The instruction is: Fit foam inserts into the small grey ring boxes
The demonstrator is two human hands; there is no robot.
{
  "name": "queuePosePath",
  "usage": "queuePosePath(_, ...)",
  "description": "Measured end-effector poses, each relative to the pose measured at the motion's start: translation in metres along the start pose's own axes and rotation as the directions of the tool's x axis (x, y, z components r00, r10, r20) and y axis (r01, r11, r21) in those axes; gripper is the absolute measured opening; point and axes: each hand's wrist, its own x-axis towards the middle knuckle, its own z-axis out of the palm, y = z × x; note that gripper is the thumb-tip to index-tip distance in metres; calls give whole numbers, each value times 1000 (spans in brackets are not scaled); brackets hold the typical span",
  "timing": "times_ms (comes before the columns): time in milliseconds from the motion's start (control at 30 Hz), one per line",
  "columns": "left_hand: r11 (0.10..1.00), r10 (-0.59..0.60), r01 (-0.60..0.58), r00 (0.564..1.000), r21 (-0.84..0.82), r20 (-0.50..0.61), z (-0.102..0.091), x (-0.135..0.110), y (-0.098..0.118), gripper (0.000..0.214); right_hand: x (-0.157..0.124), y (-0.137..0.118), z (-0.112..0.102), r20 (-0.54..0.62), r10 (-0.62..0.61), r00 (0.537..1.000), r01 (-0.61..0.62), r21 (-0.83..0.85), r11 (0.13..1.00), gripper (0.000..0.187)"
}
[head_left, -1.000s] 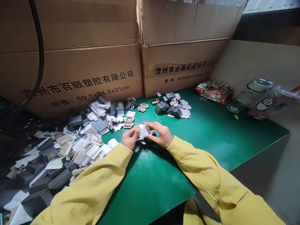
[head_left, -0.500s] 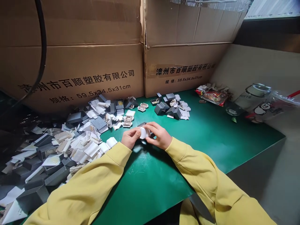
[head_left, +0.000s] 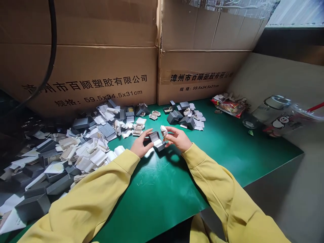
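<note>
A small dark grey hinged box [head_left: 156,140] stands open with its pale lining showing, just above the green mat [head_left: 227,148]. My left hand [head_left: 140,146] grips the box from its left side, thumb and fingers pinched on it. My right hand [head_left: 177,137] is to the box's right and pinches a small crumpled white paper piece [head_left: 163,130] between thumb and fingers. Both arms wear yellow sleeves.
A large heap of grey boxes and white paper wrappers [head_left: 65,155] covers the left of the mat. A smaller pile [head_left: 186,114] lies at the back. Cardboard cartons [head_left: 101,60] wall off the rear. A snack wrapper [head_left: 229,105] and a plastic bag with a cup [head_left: 283,114] lie at right.
The white paper that covered the box has come off into my right hand. The grey box now shows open in my left hand. The camera has tilted slightly.
</note>
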Motion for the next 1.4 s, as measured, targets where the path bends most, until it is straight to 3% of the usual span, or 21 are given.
queuePosePath(167,999,-39,38,999,-34,-9,-2,-3,2,56,0,3,2,-3,74,997,-73,109,991,49)
queuePosePath(333,998,63,-63,988,-8,143,-5,-2,1,56,7,16,-4,-17,100,995,-97,122,988,45)
queuePosePath(533,980,33,7,979,-197,200,-2,-3,1,48,8,21,-5,3,7,1000,-7,-20,1000,42)
queuePosePath(733,960,-9,47,991,-277,135,1,-3,-1,49,6,20,-8,52,-85,995,93,-179,979,42)
queuePosePath(1033,959,-41,69,994,-275,106,2,-3,2,49,2,34,-4,81,-228,970,238,-499,834,41)
queuePosePath(1233,963,-45,67,995,-259,90,2,-2,1,50,4,36,-7,166,-370,914,376,-685,624,38)
queuePosePath(1400,970,-26,46,996,-239,86,2,-3,0,49,7,42,-10,202,-445,872,439,-726,530,39)
